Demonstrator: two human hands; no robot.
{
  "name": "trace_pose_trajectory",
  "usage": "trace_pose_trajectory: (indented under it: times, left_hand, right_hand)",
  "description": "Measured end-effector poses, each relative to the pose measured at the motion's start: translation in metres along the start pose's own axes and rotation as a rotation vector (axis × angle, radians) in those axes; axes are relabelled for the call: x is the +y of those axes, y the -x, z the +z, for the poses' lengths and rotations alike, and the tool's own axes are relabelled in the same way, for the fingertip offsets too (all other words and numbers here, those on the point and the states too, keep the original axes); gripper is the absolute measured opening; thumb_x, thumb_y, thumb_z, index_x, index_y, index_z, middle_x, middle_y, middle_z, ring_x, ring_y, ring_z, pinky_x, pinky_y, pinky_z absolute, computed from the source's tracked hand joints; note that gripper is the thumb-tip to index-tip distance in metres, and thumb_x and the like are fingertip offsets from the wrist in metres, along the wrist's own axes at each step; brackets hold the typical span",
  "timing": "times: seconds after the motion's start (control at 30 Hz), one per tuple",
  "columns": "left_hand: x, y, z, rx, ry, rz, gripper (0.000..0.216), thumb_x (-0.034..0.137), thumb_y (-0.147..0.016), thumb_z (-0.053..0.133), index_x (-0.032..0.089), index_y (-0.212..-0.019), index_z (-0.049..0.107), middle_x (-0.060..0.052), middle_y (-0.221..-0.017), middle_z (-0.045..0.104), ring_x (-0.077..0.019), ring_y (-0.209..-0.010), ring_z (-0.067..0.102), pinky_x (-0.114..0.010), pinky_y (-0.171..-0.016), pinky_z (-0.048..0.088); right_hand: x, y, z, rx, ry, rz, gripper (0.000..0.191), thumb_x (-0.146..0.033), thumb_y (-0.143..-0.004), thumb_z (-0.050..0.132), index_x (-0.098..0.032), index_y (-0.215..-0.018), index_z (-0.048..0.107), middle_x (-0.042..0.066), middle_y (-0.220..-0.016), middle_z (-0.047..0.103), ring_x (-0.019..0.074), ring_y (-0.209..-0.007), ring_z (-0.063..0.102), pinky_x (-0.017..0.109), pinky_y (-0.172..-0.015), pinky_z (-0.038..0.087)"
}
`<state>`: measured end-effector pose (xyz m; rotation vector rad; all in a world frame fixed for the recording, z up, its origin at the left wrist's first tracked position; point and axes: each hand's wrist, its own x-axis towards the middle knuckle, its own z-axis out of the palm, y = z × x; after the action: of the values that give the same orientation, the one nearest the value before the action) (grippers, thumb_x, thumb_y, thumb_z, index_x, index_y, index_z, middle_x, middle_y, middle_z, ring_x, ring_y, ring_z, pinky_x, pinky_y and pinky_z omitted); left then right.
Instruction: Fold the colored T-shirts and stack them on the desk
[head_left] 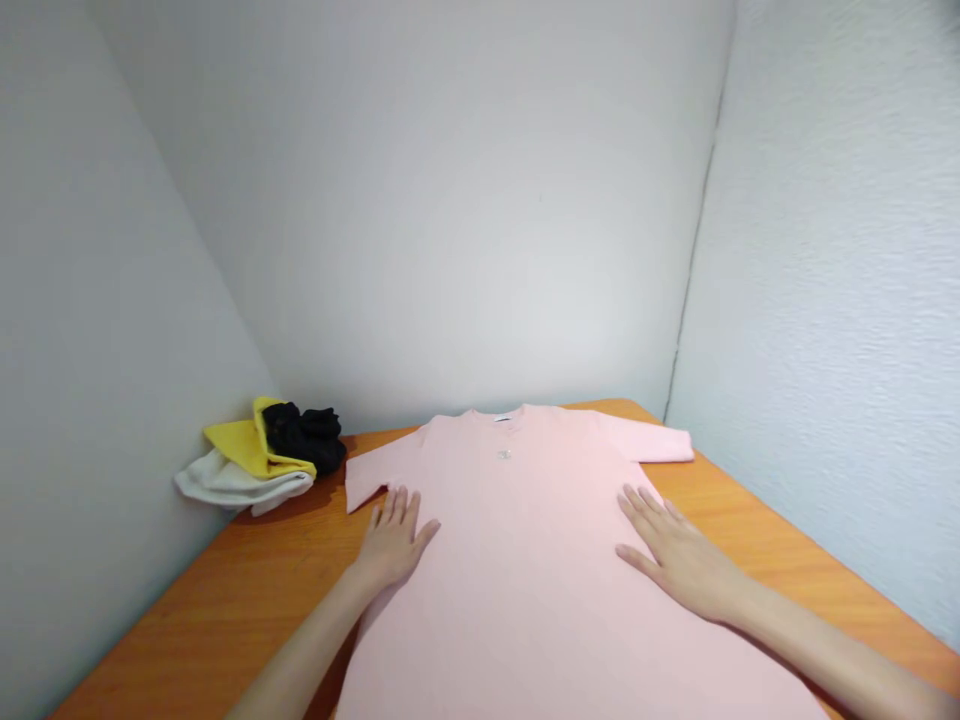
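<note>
A pink short-sleeved T-shirt (517, 570) lies spread out, its neckline toward the back wall and its sleeves out to both sides. A small pale emblem shows below the collar. My left hand (394, 540) rests with fingers apart on the shirt's left side edge, just below the left sleeve. On the opposite side edge my right hand (675, 550) lies flat, fingers stretched out and thumb apart. Neither hand grips the cloth. The shirt's lower end runs out of view at the bottom.
The shirt lies on a wooden table (225, 590). At its back left corner sits a loose pile of clothes: a yellow piece (244, 445), a black piece (307, 435) and a white piece (240, 485). Pale walls (495, 220) stand behind and on both sides.
</note>
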<state>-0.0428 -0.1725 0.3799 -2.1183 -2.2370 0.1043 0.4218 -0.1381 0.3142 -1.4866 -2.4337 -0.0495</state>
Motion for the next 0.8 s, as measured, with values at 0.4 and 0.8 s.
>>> trace_pose_trajectory:
  times: [0.4, 0.8]
  left_hand:
    - [0.079, 0.119, -0.056, 0.373, 0.166, 0.322, 0.057, 0.044, -0.099, 0.026, 0.016, -0.148, 0.031, -0.008, -0.157, 0.031, -0.0225, -0.147, 0.02, -0.045, -0.122, 0.014]
    - [0.29, 0.246, 0.019, 0.08, 0.776, 0.623, 0.011, 0.025, -0.089, 0.053, 0.022, -0.1, 0.054, -0.009, -0.1, 0.062, -0.0246, -0.095, 0.06, -0.041, -0.082, 0.053]
  right_hand:
    - [0.003, 0.07, -0.12, 0.013, -0.113, 0.212, 0.045, -0.047, -0.097, 0.035, -0.015, -0.106, 0.065, 0.013, -0.107, 0.067, 0.0255, -0.1, 0.062, 0.035, -0.087, 0.046]
    - [-0.023, 0.19, -0.055, -0.253, -0.884, 0.353, 0.049, -0.066, -0.08, 0.054, -0.017, -0.077, 0.061, 0.003, -0.074, 0.063, 0.0188, -0.071, 0.055, 0.029, -0.066, 0.042]
